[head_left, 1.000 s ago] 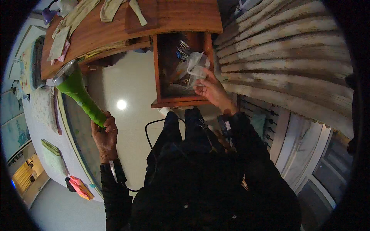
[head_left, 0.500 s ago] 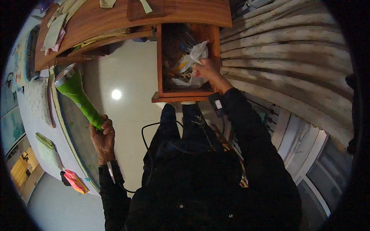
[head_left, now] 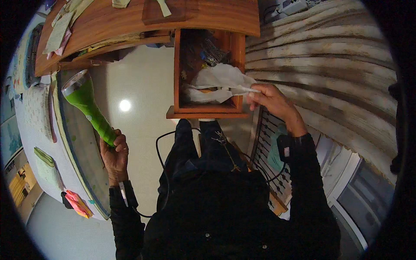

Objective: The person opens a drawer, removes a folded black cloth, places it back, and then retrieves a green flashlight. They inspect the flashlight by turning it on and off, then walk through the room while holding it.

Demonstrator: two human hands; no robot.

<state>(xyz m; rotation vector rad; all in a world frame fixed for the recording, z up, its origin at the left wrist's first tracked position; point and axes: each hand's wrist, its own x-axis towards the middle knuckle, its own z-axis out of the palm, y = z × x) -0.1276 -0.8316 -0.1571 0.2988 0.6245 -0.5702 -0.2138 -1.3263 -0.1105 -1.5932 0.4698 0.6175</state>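
My left hand (head_left: 114, 154) is wrapped round the thin end of a green flashlight (head_left: 89, 104), its wide silvery head pointing up and away at the left. With bent fingers my right hand (head_left: 273, 100) grips the edge of a white plastic bag (head_left: 221, 78) just beyond the right side of an open wooden drawer (head_left: 177, 71). The bag is stretched from the hand across the drawer's near part, and its bulk still lies inside. Behind it in the drawer sits a tangle of thin metal wire pieces (head_left: 212, 53). Something yellowish shows beneath the bag, too covered to name.
A wooden desk (head_left: 208, 17) spans the far side above the drawer. Beige curtains (head_left: 320, 60) hang along the right. On the left is a bed (head_left: 78, 173) with folded cloths. A black cable (head_left: 160, 147) loops near my legs, and a dark rack (head_left: 277, 156) stands at right.
My right hand has moved right and nearer, out over the drawer's side, drawing the bag's edge along. The bag is now spread wider, uncovering more wire pieces. My left hand has barely moved.
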